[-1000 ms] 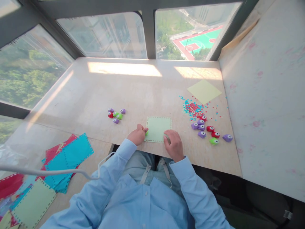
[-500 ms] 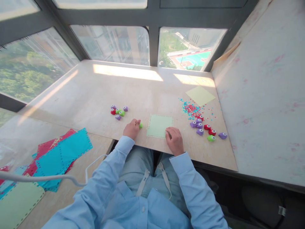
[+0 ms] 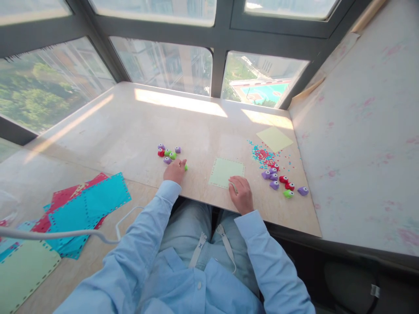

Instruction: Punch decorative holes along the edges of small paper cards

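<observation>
"Left hand (image 3: 176, 171) swings away from the pale green sheet (image 3: 226, 172), taking a little green piece (image 3: 186, 167) out toward the left cluster (image 3: 172, 155)!"

"How's it posed?"

"Forearm stretched forward over the table edge, fingers curled, that green piece gripped at the fingertips. Hands well apart now! Right hand (image 3: 241, 193) stays put, bent at the knuckles, thumb and fingers closed on the sheet's near right corner."

"And the sheet itself?"

"Between the hands, close to the near edge: squarish, matte, small punched holes marching round its border."

"Those pieces?"

"Chunky, rounded, purple, red and green, with white eye-like spots. Another group (image 3: 274, 185) sits to the right, just beside a spill of red and blue confetti (image 3: 262, 156), and a yellowish sheet (image 3: 275, 139) lies behind that!"

"Give us the room!"

"Pale table (image 3: 131, 131), sunlight in bright strips at the back, dark window frames (image 3: 218, 74) beyond, floral wallpaper (image 3: 353, 152) on the right. Over on the left, blue sheets (image 3: 104, 194) overlap red ones (image 3: 62, 192), with a white cable (image 3: 81, 233) running across."
</observation>
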{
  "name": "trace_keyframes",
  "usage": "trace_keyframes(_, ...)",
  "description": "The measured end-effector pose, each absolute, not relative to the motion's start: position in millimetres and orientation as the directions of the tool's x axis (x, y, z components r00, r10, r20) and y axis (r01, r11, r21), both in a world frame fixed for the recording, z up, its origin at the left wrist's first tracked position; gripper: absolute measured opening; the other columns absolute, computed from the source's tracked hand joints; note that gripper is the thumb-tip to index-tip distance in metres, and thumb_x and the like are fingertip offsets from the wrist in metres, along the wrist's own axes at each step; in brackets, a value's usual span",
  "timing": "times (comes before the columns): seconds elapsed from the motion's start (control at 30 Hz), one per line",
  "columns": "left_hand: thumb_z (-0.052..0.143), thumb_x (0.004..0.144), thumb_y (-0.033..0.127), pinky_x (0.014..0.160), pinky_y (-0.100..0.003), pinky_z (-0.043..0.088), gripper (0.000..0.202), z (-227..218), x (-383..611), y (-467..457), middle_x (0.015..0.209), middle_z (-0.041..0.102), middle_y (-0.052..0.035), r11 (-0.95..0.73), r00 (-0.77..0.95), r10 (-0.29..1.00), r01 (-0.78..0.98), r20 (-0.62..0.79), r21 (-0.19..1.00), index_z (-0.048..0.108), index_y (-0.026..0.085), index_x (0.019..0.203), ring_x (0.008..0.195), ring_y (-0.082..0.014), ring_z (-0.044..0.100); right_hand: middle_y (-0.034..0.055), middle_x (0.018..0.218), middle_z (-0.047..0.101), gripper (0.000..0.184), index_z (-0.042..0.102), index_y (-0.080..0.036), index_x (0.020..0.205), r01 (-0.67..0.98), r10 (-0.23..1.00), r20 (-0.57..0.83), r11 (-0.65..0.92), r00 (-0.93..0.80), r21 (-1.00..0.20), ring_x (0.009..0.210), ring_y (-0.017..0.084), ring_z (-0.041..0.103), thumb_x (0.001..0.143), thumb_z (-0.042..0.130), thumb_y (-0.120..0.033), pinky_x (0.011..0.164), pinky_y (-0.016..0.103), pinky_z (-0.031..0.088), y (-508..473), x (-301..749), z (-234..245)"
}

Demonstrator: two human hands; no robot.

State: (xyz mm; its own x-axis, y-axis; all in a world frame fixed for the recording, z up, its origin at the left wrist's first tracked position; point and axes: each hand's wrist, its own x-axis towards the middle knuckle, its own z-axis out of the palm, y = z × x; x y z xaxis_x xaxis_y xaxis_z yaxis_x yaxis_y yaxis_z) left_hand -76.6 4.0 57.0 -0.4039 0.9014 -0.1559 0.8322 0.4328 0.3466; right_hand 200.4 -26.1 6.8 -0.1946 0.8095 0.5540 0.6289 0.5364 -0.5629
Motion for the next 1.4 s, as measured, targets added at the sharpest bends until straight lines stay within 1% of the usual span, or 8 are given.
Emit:
trace_keyframes(0.17, 0.035, 0.097, 0.052, 0.075, -0.037, 0.043, 0.045, 57, -88, 7, 0.103, 0.07, -0.0181, 0.484, -0.472, 0.872, 0.791, -0.13, 0.373, 0.063, 0.02, 0.111, 0.096, -0.0332, 0.064, 0.0092, 0.094, 0.067, 0.019, 0.071, -0.02, 0.096, 0.689, 0.834, 0.493, 0.509, -0.247, -0.516, 0.092, 0.024, 0.057, 0.092, 0.053, -0.025, 0.084, 0.042, 0.049, -28, 183, 15)
trace_keyframes(0.43, 0.03, 0.101, 0.042, 0.076, -0.033, 0.043, 0.041, 57, -91, 1, 0.104, 0.072, -0.0133, 0.488, -0.56, 0.828, 0.715, -0.008, 0.5, 0.057, 0.021, 0.124, 0.094, -0.0277, 0.066, 0.008, 0.082, 0.063, 0.013, 0.073, -0.022, 0.084, 0.744, 0.859, 0.324, 0.507, -0.396, -0.435, 0.082, 0.024, 0.054, 0.089, 0.061, -0.021, 0.075, 0.038, 0.044, 0, 122, 24)
trace_keyframes(0.7, 0.035, 0.1, 0.036, 0.074, -0.026, 0.042, 0.037, 37, -68, -20, 0.089, 0.073, -0.0079, 0.23, -0.359, 0.93, 0.74, 0.081, 0.632, 0.06, 0.018, 0.12, 0.083, -0.0194, 0.067, 0.0063, 0.076, 0.062, 0.018, 0.07, -0.021, 0.075, 0.75, 0.813, 0.3, 0.578, -0.499, -0.32, 0.077, 0.021, 0.051, 0.089, 0.06, -0.015, 0.07, 0.035, 0.038, 12, 116, 20)
trace_keyframes(0.87, 0.041, 0.097, 0.035, 0.072, -0.025, 0.041, 0.033, 25, -57, -27, 0.088, 0.073, -0.0066, 0.204, -0.309, 0.949, 0.749, 0.06, 0.63, 0.065, 0.02, 0.115, 0.081, -0.019, 0.067, 0.0079, 0.081, 0.06, 0.019, 0.065, -0.019, 0.078, 0.765, 0.786, 0.236, 0.614, -0.571, -0.193, 0.081, 0.022, 0.05, 0.09, 0.054, -0.011, 0.069, 0.034, 0.036, 8, 112, 28)
trace_keyframes(0.97, 0.041, 0.097, 0.034, 0.071, -0.025, 0.041, 0.032, 23, -59, -27, 0.087, 0.072, -0.0059, 0.188, -0.304, 0.95, 0.739, 0.071, 0.646, 0.065, 0.021, 0.113, 0.08, -0.0184, 0.066, 0.0093, 0.083, 0.06, 0.02, 0.061, -0.018, 0.078, 0.77, 0.787, 0.217, 0.613, -0.577, -0.177, 0.082, 0.023, 0.049, 0.089, 0.049, -0.007, 0.07, 0.034, 0.035, 6, 110, 30)
trace_keyframes(1.1, 0.043, 0.096, 0.034, 0.071, -0.025, 0.041, 0.031, 21, -63, -26, 0.089, 0.073, -0.0062, 0.158, -0.295, 0.951, 0.721, 0.094, 0.675, 0.067, 0.02, 0.11, 0.081, -0.0182, 0.066, 0.0081, 0.083, 0.059, 0.02, 0.057, -0.019, 0.078, 0.765, 0.834, 0.262, 0.551, -0.486, -0.332, 0.081, 0.022, 0.049, 0.089, 0.045, -0.008, 0.074, 0.033, 0.037, 10, 122, 29)
trace_keyframes(1.2, 0.045, 0.094, 0.033, 0.069, -0.025, 0.04, 0.029, 19, -63, -26, 0.085, 0.073, -0.0057, 0.141, -0.296, 0.948, 0.715, 0.114, 0.684, 0.069, 0.02, 0.107, 0.078, -0.0184, 0.066, 0.0067, 0.082, 0.058, 0.018, 0.053, -0.02, 0.077, 0.761, 0.895, 0.297, 0.441, -0.333, -0.476, 0.082, 0.021, 0.051, 0.087, 0.042, -0.011, 0.076, 0.033, 0.04, 25, 148, 33)
trace_keyframes(1.4, 0.05, 0.091, 0.031, 0.063, -0.025, 0.039, 0.026, 11, -64, -23, 0.075, 0.071, -0.0041, 0.087, -0.308, 0.932, 0.703, 0.192, 0.706, 0.071, 0.02, 0.1, 0.067, -0.017, 0.063, 0.0085, 0.083, 0.063, 0.013, 0.056, -0.02, 0.079, 0.886, 0.976, 0.219, 0.102, 0.0, -0.452, 0.081, 0.023, 0.056, 0.084, 0.044, -0.019, 0.076, 0.034, 0.041, 66, 231, 54)
